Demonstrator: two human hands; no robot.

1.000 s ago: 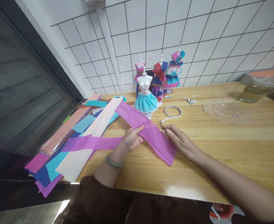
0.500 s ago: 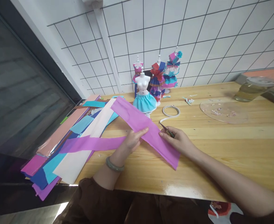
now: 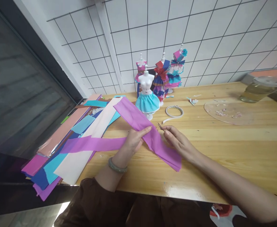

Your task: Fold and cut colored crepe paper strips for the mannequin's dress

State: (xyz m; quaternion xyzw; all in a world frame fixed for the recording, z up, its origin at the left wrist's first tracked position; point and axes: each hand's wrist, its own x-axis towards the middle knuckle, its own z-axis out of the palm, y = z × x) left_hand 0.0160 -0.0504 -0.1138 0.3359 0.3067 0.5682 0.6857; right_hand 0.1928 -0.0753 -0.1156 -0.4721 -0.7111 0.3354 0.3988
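My left hand (image 3: pixel 136 140), a bangle on its wrist, pinches a purple crepe paper strip (image 3: pixel 163 151) with the thumb on top. One end of the strip hangs toward the table's front, the other slants up beside a small white mannequin (image 3: pixel 146 80) in a turquoise skirt (image 3: pixel 148 103). To the right, my right hand (image 3: pixel 176 138) is closed around small scissors (image 3: pixel 160 126), whose tips point at the strip's edge without clearly touching it. My fingers hide most of the scissors. Behind my left hand, a narrower purple strip (image 3: pixel 100 145) lies across other papers.
Coloured paper strips (image 3: pixel 63 126) are heaped at the left. A roll of white tape (image 3: pixel 174 112) lies beyond my right hand. Several dressed mannequins (image 3: pixel 161 75) stand by the tiled wall. Farther right are a clear plate (image 3: pixel 228 113) with beads and a cup of yellowish liquid (image 3: pixel 256 91).
My right hand has come off the purple strip's edge, and the scissors have turned so their tips point up and left. The strip's lower part now sags and creases. My left hand keeps its grip.
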